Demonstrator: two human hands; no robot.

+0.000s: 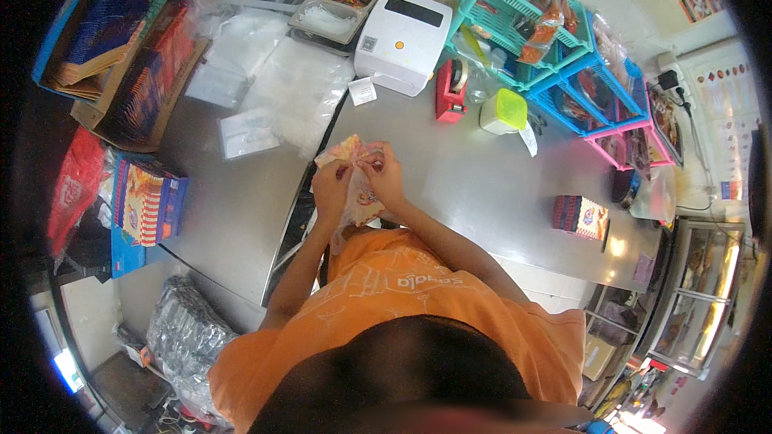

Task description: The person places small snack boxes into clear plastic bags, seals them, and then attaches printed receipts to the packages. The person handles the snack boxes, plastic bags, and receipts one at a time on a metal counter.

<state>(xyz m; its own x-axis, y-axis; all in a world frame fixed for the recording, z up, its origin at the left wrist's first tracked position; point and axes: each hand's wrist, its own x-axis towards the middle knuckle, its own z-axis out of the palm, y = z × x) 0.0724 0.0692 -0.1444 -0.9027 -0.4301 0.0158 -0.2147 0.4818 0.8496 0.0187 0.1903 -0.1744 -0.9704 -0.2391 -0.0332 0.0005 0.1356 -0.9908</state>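
Observation:
My two hands meet in front of my body, just above the edge of the steel counter. Between them is a clear plastic bag point(359, 185) with a cream, orange-printed food packet point(369, 206) showing through it. My left hand point(330, 186) is closed, fingers curled on the bag's left side. On the other side my right hand point(385, 174) pinches the bag's gathered part, its fingertips close to the left ones. Some printed material point(344, 149) sticks up beyond the fingers. Whether it is one piece with the packet below, I cannot tell.
A white label printer point(404, 40) stands at the back, beside a red tape dispenser point(451, 92) and a lime-lidded tub point(504, 110). Stacked baskets point(515, 48) rise at the right. Clear bags point(301, 84) lie back left, near boxes of folded cartons point(108, 20). A printed box point(581, 218) sits right.

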